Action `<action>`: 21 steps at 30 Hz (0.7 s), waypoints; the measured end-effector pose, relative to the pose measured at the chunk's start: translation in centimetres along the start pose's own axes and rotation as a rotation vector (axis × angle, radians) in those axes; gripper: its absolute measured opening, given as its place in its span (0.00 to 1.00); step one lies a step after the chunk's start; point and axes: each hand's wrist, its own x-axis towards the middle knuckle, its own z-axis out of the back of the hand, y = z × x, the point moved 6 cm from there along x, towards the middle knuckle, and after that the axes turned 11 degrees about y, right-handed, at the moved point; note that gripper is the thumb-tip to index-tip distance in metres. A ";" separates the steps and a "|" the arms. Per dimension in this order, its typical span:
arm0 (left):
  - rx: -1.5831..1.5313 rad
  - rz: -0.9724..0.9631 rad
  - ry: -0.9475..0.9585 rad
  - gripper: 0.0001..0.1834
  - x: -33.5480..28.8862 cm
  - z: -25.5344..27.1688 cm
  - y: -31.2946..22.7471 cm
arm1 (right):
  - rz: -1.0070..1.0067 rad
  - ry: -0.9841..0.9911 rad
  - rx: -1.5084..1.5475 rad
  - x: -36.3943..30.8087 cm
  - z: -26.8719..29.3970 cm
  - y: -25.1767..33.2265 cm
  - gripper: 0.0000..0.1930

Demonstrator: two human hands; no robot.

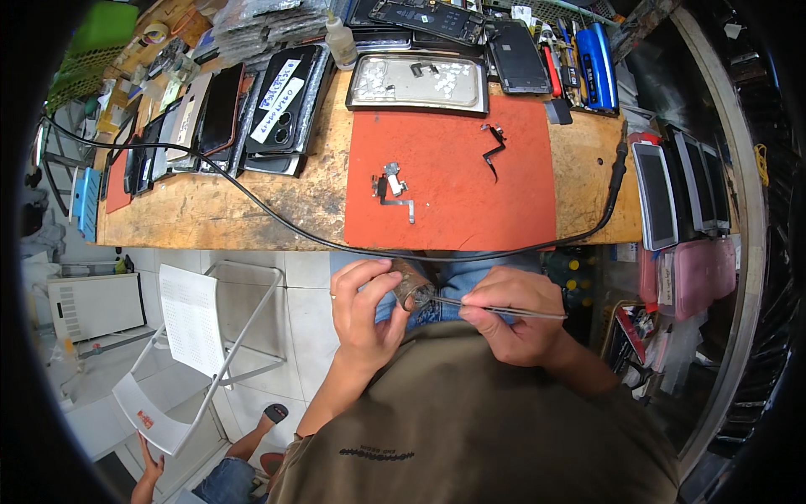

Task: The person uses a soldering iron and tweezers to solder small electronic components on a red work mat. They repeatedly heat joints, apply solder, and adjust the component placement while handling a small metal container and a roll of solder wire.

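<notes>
My left hand (365, 311) is closed around a worn brown tube-like piece (413, 281), held over my lap just below the bench edge. I cannot make out exactly what kind of thing it is. My right hand (516, 315) pinches thin metal tweezers (495, 309). Their tips point left and reach the near end of the brown piece; whether they grip anything there is too small to tell. Beyond my hands, on an orange mat (453, 210), lie a small flex-cable part (391, 186) at the left and a black flex cable (494, 153) at the right.
A black cable (277, 220) sags along the bench's front edge to a pen-like handle (620, 164). Phones (285, 105) stack at the left. A clear tray (417, 81) of small parts sits behind the mat. Another person's hand (151, 462) touches a white folding chair (191, 323).
</notes>
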 end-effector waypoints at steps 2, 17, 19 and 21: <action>0.012 -0.010 -0.010 0.27 0.0 0.2 0.0 | 0.014 0.002 0.009 0.1 -0.2 0.1 0.11; -0.092 0.037 -0.068 0.27 -0.3 0.4 0.6 | 0.121 0.045 -0.103 0.8 -1.7 1.4 0.16; -0.134 0.071 -0.051 0.27 -0.4 0.0 0.7 | 0.133 0.045 -0.135 0.8 -1.7 1.5 0.17; -0.185 0.124 -0.027 0.28 -0.4 -0.3 1.0 | 0.142 0.039 -0.169 0.9 -1.6 1.6 0.18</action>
